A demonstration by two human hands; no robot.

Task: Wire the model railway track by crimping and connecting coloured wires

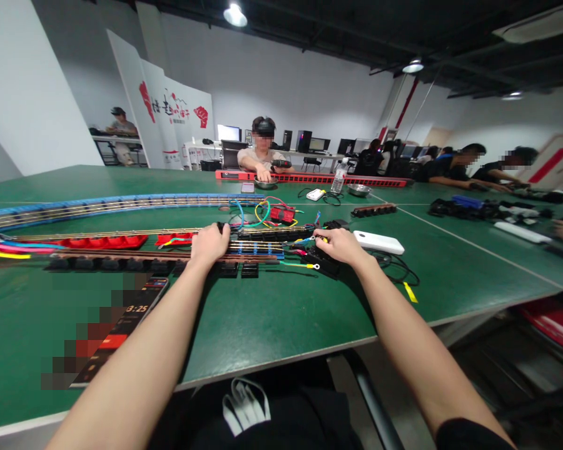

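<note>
Long terminal strips in black, blue and red [244, 249] lie across the green table [263, 325] in front of me. My left hand [209, 245] rests closed on top of the strips near their middle. My right hand [340, 245] is closed on a black terminal block [323, 261] at the strips' right end, its fingertips pinching by a yellow-tipped wire. Loose coloured wires with ring lugs [300, 265] spread around it. A tangle of blue, green, yellow and red wires [258, 214] lies just behind.
A phone showing a timer [131, 312] lies at my left forearm. A white power bank [379, 242] with a black cable sits right of my right hand. A long blue strip [112, 205] curves behind. A person sits opposite; others work at the right.
</note>
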